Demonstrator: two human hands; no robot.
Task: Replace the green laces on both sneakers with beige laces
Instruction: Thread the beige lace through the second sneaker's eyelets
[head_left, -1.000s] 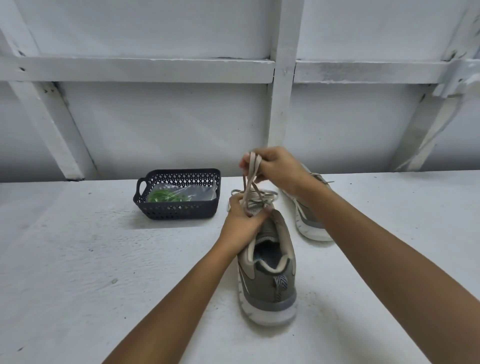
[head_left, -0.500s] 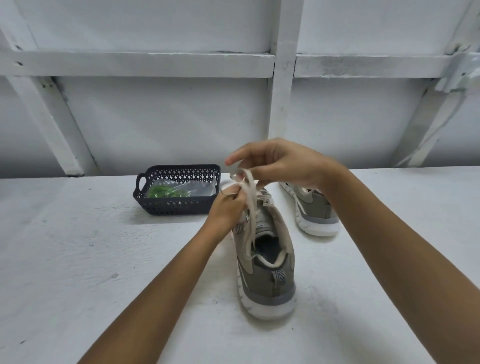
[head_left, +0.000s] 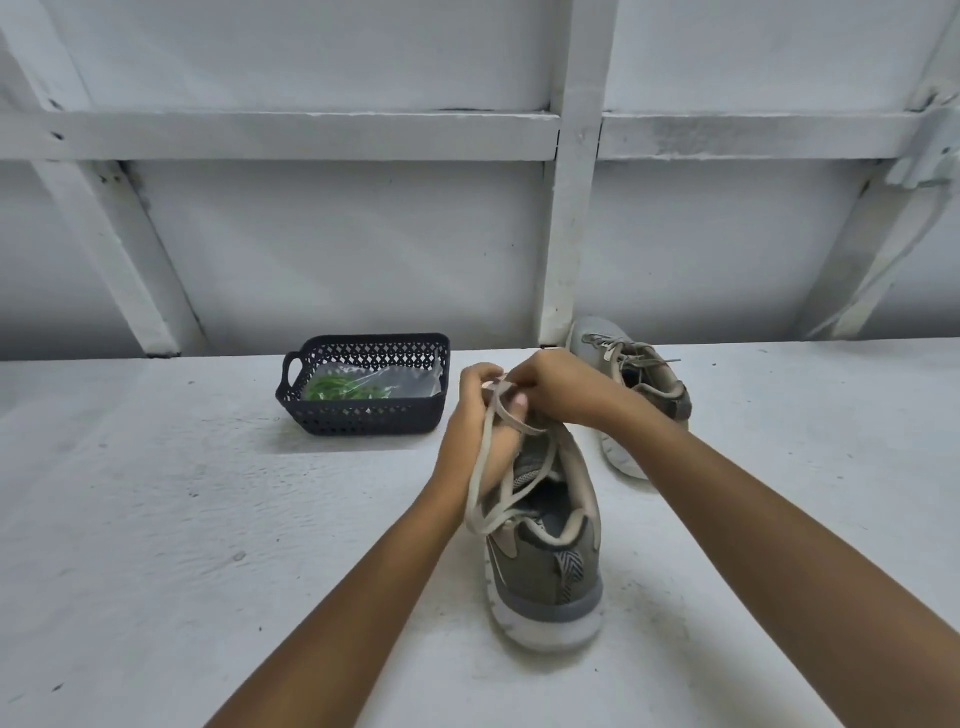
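The head view looks down on a white painted surface (head_left: 156, 519) where the near sneaker (head_left: 545, 551) stands upright, heel toward the camera, toe pointing away. Both hands meet over its tongue. The left hand (head_left: 480, 415) pinches the beige lace (head_left: 483, 467) near the top eyelets, and a long loop of that lace hangs down its side to the collar of the shoe. The right hand (head_left: 550, 387) is curled over the same lace, fingers closed on a strand that crosses the left thumb; exactly how the strands cross under the fingers cannot be told.

The far sneaker (head_left: 634, 384) lies behind the right wrist, close to the wall, and is already threaded with a beige lace whose ends trail loose. To the left, well apart from both shoes, a dark perforated basket (head_left: 363, 421) holds a clear bag with the green laces (head_left: 337, 388) inside.

The task looks close to its end: what remains appears to be tying the near shoe's bow. The flat woven lace is light, limp and somewhat grippy, so it should hold a pinch well but will go slack once released. It is best taken close to the crossing, one strand per hand, and kept under light tension. The shoe is light enough to shift if pulled hard, so pulls should go sideways rather than upward.
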